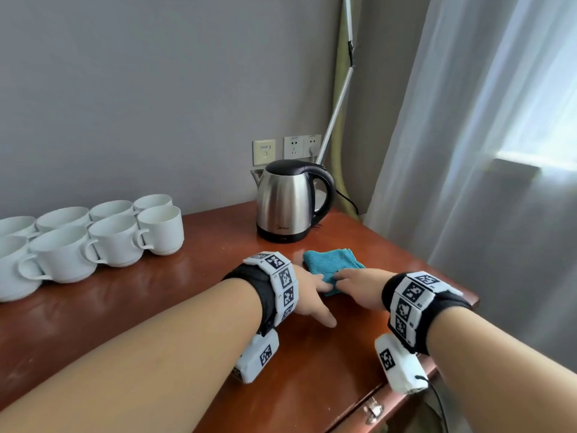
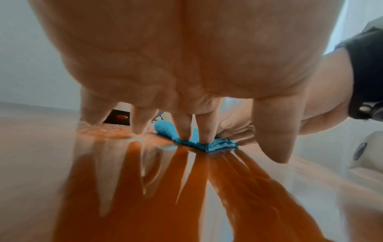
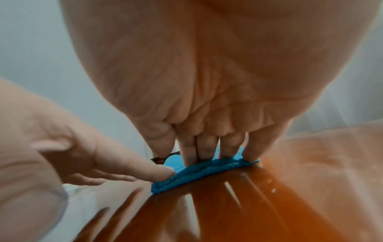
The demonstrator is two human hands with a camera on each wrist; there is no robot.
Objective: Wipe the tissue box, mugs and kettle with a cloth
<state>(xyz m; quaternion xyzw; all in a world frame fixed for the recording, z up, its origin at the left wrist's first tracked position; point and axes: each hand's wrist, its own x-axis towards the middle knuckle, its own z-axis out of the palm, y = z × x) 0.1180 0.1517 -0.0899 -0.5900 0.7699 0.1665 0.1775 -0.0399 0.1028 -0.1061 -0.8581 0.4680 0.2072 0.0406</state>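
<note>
A folded blue cloth (image 1: 327, 262) lies flat on the red-brown table (image 1: 162, 310), just in front of the steel kettle (image 1: 288, 200). My left hand (image 1: 313, 293) has straight fingers; in the left wrist view two fingertips (image 2: 185, 131) press on the cloth (image 2: 165, 129). My right hand (image 1: 359, 285) presses the near edge of the cloth (image 3: 199, 171) with straight fingers (image 3: 207, 147). Neither hand curls round the cloth. Several white mugs (image 1: 112, 237) stand grouped at the left. No tissue box is in view.
The kettle stands at the back against the grey wall, below wall sockets (image 1: 301, 148). A metal pole (image 1: 338, 98) leans in the corner. A sheer curtain (image 1: 487, 157) hangs at the right. The table's right edge and a drawer handle (image 1: 373, 410) are near my right wrist.
</note>
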